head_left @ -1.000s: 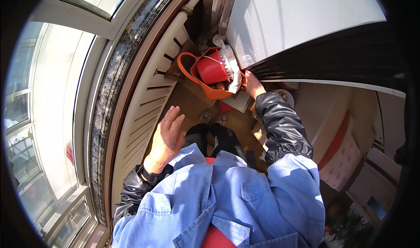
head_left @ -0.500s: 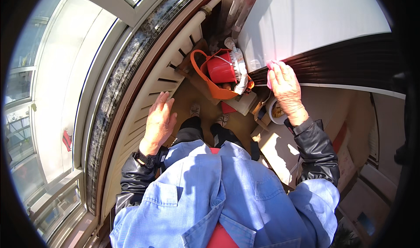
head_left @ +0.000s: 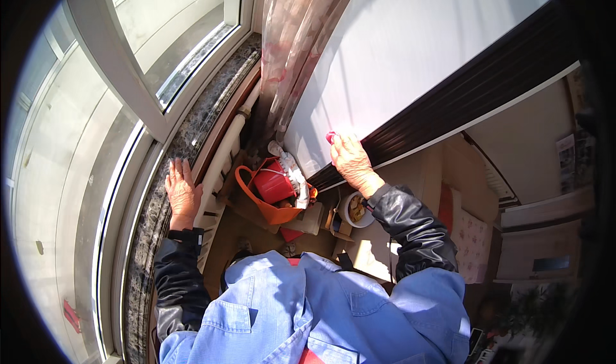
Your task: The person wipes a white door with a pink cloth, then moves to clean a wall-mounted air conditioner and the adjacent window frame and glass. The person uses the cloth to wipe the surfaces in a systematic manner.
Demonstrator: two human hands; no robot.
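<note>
Against the glossy white panel [head_left: 385, 62], close to its lower dark edge, my right hand [head_left: 353, 163] presses a pink cloth [head_left: 330, 137]. Most of the cloth is hidden beneath the fingers. My left hand [head_left: 182, 194] rests flat on the dark marbled window sill [head_left: 142, 252], fingers stretched forward and holding nothing. Between and beyond the hands, an orange bag [head_left: 273, 215] stands low down with a red bucket [head_left: 274, 183] in it. A crumpled white wrap [head_left: 296, 178] lies along the bucket's side.
A window frame [head_left: 115, 62] runs along my left, with a pale radiator [head_left: 215, 200] below the sill. A patterned curtain [head_left: 289, 56] hangs at the far corner. Below my right forearm stands a white tub [head_left: 367, 220] with yellowish contents. A dark ribbed strip [head_left: 462, 75] borders the panel.
My left hand has come down from the air onto the sill. My right hand has moved with the cloth onto the white panel's face. The view has turned and shifted toward the panel.
</note>
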